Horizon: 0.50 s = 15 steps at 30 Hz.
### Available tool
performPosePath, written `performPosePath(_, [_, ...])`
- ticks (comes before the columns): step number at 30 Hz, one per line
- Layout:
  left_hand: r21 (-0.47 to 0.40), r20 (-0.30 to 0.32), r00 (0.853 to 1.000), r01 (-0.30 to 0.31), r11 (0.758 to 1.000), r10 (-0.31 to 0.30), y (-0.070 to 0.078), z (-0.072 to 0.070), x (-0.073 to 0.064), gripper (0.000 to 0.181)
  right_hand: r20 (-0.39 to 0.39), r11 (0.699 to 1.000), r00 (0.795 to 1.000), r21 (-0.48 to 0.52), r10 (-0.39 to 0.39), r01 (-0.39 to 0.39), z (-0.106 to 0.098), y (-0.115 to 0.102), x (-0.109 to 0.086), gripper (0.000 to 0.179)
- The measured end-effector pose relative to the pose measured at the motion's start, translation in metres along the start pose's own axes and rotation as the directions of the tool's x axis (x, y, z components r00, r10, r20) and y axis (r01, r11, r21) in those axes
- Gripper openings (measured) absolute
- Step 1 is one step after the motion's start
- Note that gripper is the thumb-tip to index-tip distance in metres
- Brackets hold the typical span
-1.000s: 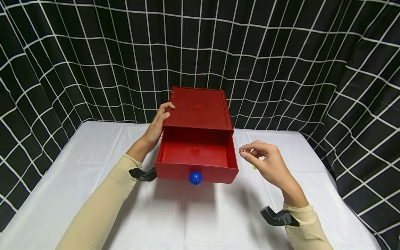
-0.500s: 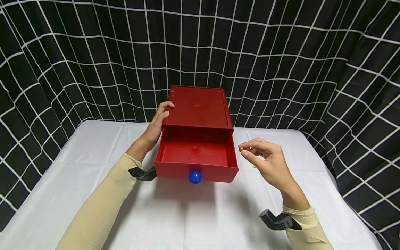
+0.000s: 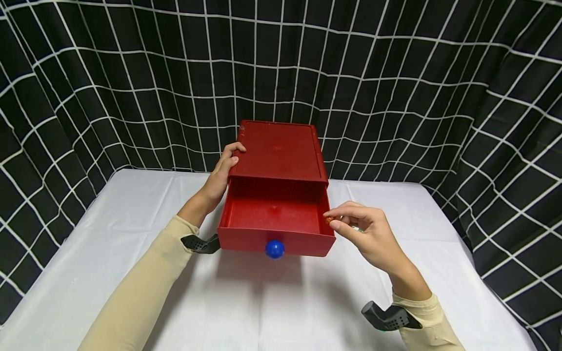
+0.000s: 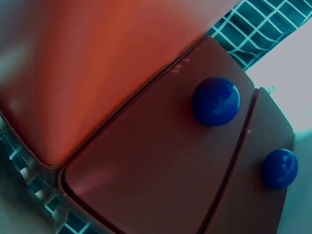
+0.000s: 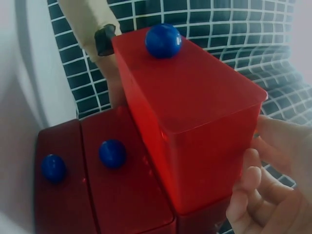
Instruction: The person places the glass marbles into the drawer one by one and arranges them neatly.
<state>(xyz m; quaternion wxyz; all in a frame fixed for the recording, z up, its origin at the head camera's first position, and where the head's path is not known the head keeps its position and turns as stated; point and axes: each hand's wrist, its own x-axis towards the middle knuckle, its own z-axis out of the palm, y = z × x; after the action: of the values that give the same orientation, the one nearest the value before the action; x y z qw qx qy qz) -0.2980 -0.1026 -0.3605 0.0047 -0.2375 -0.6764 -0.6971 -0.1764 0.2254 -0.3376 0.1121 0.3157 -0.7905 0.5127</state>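
Note:
My right hand pinches a small shiny amber, bead-like thing between thumb and index finger, at the right rim of a pulled-out red drawer. The right wrist view shows this hand's fingers curled beside the drawer's side; the amber thing is mostly hidden there. The drawer's inside looks bare, and a blue ball knob sits on its front. My left hand rests on the left side of the red drawer cabinet, with index finger and thumb over its top edge.
Two lower drawers with blue knobs are shut below the pulled-out one. A white cloth covers the table. Black curtain with white grid lines encloses the back and sides. A small pale green bit shows behind the right fingers.
My right hand, with the amber thing pinched, moves left and slightly toward me, from beside the drawer to its right rim. My left hand and the cabinet stay put.

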Motion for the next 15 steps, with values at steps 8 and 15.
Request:
performPosePath(8, [0.004,-0.001,1.000,0.004,1.000,-0.004,0.0004,-0.0001,0.0000,0.029,0.012,1.000,1.000,-0.020,-0.011,0.011,0.0017,-0.0003,-0.0008,0.018])
performPosePath(15, [0.006,0.003,1.000,0.010,1.000,-0.010,-0.0003,-0.0009,-0.0005,0.028,-0.012,0.999,1.000,-0.032,-0.016,0.015,0.0032,-0.0005,-0.0009,0.021])
